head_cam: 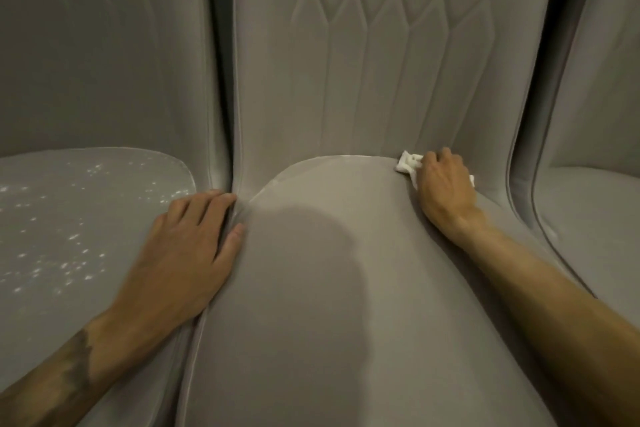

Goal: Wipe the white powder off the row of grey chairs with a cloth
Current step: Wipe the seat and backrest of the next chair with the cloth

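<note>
Both arms are bare to the frame edge. The left forearm, at lower left, bears a dark, smudgy tattoo along its outer side, ending just below the wrist; its design is too blurred to read. The left hand, right hand and right forearm, lower right, are bare.

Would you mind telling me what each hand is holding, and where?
The right hand grips the bunched white cloth around its middle; the left hand holds nothing.
</note>
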